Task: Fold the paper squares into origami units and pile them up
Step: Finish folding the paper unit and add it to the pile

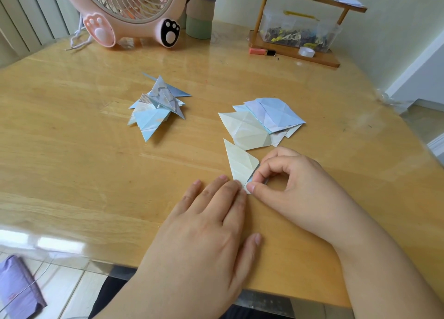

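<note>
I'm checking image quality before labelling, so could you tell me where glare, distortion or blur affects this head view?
Head view: window glare whitens the table at its near-left edge; wide-angle distortion bows the table's edges; the fan and shelf look slightly soft; both hands and the cream paper are sharp.

A single wide-angle view looks from the person's head, forward and steeply down across a glossy light wooden tabletop (72, 150). It sits close over the near edge, so the two bare forearms enter from the bottom and fill the lower frame. The left hand (204, 222) and right hand (295, 181) lie nearest the lens, just below centre. The far side of the table reaches the top of the frame, where a pink paw-footed desk fan (129, 13) and a small wooden two-tier shelf (300, 51) are cut off by the upper border. Straight edges bow near the corners. White tiled floor (72, 282) shows at lower left, below the table edge. No second view is given.
</note>
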{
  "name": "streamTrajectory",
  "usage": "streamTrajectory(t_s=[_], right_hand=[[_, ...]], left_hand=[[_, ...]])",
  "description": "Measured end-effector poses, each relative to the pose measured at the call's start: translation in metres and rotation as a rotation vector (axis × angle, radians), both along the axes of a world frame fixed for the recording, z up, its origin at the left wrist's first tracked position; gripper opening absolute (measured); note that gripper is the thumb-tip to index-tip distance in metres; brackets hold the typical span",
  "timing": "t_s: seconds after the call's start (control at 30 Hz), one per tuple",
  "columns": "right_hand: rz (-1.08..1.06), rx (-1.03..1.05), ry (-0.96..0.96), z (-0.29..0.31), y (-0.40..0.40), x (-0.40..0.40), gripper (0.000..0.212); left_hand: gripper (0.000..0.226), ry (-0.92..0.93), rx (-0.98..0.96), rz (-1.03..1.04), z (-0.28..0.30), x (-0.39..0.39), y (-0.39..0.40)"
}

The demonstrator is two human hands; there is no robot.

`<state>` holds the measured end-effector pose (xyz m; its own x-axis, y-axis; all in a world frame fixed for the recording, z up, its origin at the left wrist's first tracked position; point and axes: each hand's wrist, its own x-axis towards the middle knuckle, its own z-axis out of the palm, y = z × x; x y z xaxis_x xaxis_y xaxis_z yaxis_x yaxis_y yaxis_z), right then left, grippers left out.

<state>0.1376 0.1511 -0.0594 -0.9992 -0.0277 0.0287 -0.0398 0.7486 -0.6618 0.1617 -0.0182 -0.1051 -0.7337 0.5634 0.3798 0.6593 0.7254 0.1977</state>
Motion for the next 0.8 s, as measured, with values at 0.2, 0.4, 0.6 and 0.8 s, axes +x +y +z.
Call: streamTrajectory(t_s=[0.2, 0.4, 0.6, 0.8], right_hand=[[-0.013, -0.002, 0.002, -0.0003, -0.0002, 0.0009, 0.015], [-0.006, 0.007, -0.013, 0.0005, 0.0002, 0.0013, 0.012], [-0.003, 0.015, -0.020, 0.0013, 0.0002, 0.0013, 0.012], [-0.003, 0.012, -0.017, 0.0007, 0.0002, 0.0015, 0.013]], left_hand=[[0.054, -0.012, 0.006, 0.000, 0.0007, -0.0006, 0.0005], [0.048, -0.044, 0.042, -0.028, 0.0014, -0.0008, -0.0032], [0.034, -0.099, 0.133, -0.034, 0.0038, 0.0003, -0.0063], [0.033, -0.081, 0.157, -0.008, 0.0031, -0.0002, -0.0080]])
